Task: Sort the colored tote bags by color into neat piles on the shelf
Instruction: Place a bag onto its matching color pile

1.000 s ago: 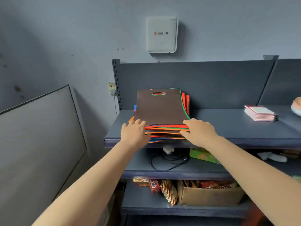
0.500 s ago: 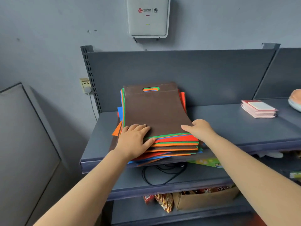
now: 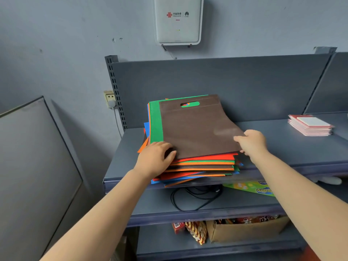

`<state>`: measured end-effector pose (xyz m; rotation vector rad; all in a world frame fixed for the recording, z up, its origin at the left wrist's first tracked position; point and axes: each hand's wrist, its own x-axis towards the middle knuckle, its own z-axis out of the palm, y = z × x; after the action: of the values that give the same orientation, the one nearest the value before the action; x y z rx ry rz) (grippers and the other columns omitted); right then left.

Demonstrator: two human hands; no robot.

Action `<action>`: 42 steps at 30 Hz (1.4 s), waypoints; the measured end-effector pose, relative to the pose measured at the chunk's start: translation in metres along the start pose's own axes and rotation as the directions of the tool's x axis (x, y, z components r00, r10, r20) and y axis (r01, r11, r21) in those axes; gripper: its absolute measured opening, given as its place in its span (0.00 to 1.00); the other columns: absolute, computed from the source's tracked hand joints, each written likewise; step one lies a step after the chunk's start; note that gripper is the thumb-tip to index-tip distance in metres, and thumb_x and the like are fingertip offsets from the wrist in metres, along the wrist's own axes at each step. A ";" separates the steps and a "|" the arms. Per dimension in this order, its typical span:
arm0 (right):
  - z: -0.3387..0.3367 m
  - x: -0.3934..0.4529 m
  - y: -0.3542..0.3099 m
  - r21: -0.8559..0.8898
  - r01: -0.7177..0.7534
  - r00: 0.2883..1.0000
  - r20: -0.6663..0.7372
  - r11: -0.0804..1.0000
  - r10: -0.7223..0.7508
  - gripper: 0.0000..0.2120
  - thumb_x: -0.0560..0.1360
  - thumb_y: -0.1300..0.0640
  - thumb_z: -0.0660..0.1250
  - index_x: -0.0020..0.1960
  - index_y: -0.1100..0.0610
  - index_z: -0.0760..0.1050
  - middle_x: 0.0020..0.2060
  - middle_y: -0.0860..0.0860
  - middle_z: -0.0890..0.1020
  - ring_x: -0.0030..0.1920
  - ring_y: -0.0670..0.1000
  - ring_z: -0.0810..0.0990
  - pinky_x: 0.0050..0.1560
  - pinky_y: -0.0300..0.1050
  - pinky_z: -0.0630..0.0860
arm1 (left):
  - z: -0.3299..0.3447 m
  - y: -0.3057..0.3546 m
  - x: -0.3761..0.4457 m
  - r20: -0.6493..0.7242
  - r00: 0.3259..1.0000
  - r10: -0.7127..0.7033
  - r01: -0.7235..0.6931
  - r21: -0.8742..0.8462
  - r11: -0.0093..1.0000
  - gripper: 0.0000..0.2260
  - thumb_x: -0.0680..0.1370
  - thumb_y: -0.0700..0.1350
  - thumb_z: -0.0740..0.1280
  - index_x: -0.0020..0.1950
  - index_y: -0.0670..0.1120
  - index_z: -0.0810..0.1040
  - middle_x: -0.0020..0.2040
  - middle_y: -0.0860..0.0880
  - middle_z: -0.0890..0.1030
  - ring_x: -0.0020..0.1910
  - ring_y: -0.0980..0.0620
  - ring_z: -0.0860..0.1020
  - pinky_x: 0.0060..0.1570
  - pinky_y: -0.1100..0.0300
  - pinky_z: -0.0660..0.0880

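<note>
A mixed stack of flat tote bags (image 3: 199,167) in orange, red, green, blue and brown lies on the top grey shelf (image 3: 293,147). A brown bag (image 3: 195,129) with a cut-out handle is on top, shifted right so the green bag (image 3: 156,121) under it shows along the left. My left hand (image 3: 154,159) grips the brown bag's near left corner, thumb on top. My right hand (image 3: 251,141) holds the brown bag's right edge near its front corner.
A small pile of pink and white booklets (image 3: 310,125) sits on the shelf to the right. A white wall box (image 3: 178,20) hangs above. The lower shelf holds a black cable (image 3: 190,198) and a green packet (image 3: 250,188). A cardboard box (image 3: 244,230) stands below.
The brown bag has slid to the right off the stack, baring the green bag beneath. Both hands moved with it, and the camera came closer.
</note>
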<state>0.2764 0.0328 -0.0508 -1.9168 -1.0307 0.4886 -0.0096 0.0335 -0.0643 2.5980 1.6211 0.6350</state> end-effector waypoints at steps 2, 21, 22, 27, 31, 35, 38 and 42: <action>-0.008 0.005 0.009 0.115 -0.103 0.995 0.000 0.988 0.104 0.11 0.73 0.62 0.68 0.35 0.60 0.68 0.32 0.55 0.76 0.27 0.54 0.75 0.28 0.42 0.67 | -0.001 -0.003 0.003 -0.023 0.991 -0.133 0.133 0.003 0.991 0.14 0.79 0.51 0.62 0.59 0.45 0.78 0.57 0.47 0.79 0.59 0.45 0.73 0.53 0.55 0.70; -0.032 -0.003 0.014 0.426 -0.266 0.963 0.157 0.865 0.218 0.10 0.74 0.69 0.67 0.53 0.60 0.76 0.50 0.58 0.79 0.44 0.55 0.79 0.27 0.39 0.74 | -0.017 -0.029 0.004 0.117 0.694 -0.710 0.658 -0.501 0.561 0.16 0.74 0.40 0.69 0.28 0.42 0.68 0.22 0.45 0.71 0.16 0.51 0.67 0.19 0.66 0.63; -0.033 -0.006 0.015 0.435 -0.285 0.957 0.182 0.854 0.226 0.10 0.74 0.70 0.67 0.53 0.60 0.75 0.50 0.58 0.79 0.44 0.55 0.79 0.24 0.37 0.74 | -0.022 -0.031 0.000 0.135 0.686 -0.715 0.667 -0.510 0.543 0.14 0.74 0.38 0.68 0.30 0.41 0.70 0.21 0.45 0.72 0.13 0.53 0.67 0.17 0.68 0.64; -0.039 -0.020 0.012 0.476 -0.273 0.957 0.222 0.836 0.186 0.11 0.74 0.74 0.64 0.53 0.63 0.74 0.49 0.59 0.79 0.39 0.54 0.79 0.21 0.33 0.74 | -0.043 -0.030 -0.023 -0.002 0.762 -0.648 0.574 -0.460 0.677 0.06 0.76 0.35 0.63 0.41 0.41 0.77 0.27 0.45 0.78 0.13 0.57 0.71 0.22 0.66 0.71; -0.044 -0.030 0.015 0.549 -0.265 0.959 0.238 0.792 0.156 0.14 0.75 0.74 0.62 0.58 0.63 0.76 0.51 0.59 0.79 0.45 0.55 0.80 0.23 0.35 0.76 | -0.051 -0.016 -0.046 -0.119 0.778 -0.617 0.489 -0.503 0.713 0.11 0.76 0.34 0.61 0.55 0.44 0.79 0.40 0.46 0.80 0.15 0.54 0.74 0.22 0.70 0.71; -0.047 -0.044 0.021 0.638 -0.297 0.942 0.316 0.711 0.109 0.19 0.75 0.75 0.60 0.64 0.64 0.74 0.54 0.57 0.79 0.42 0.52 0.79 0.33 0.39 0.75 | -0.059 -0.005 -0.072 -0.157 0.724 -0.672 0.492 -0.566 0.662 0.14 0.75 0.32 0.62 0.58 0.42 0.80 0.48 0.45 0.81 0.25 0.44 0.80 0.35 0.57 0.80; -0.050 -0.057 0.030 0.681 -0.334 0.925 0.370 0.651 0.087 0.20 0.76 0.75 0.59 0.65 0.63 0.73 0.56 0.58 0.79 0.48 0.55 0.80 0.35 0.41 0.75 | -0.063 0.003 -0.096 -0.156 0.658 -0.736 0.491 -0.652 0.577 0.14 0.74 0.30 0.63 0.56 0.39 0.82 0.42 0.45 0.82 0.27 0.51 0.79 0.28 0.60 0.78; -0.056 -0.075 0.041 0.733 -0.346 0.905 0.426 0.585 0.001 0.18 0.76 0.73 0.60 0.62 0.61 0.75 0.46 0.51 0.82 0.45 0.51 0.81 0.38 0.42 0.76 | -0.063 0.021 -0.138 -0.173 0.591 -0.788 0.390 -0.794 0.466 0.15 0.75 0.30 0.61 0.56 0.41 0.81 0.43 0.45 0.83 0.26 0.51 0.80 0.27 0.60 0.79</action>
<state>0.2899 -0.0686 -0.0599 -1.0980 -0.6457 1.2603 -0.0657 -0.1081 -0.0469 1.1725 1.7732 1.5772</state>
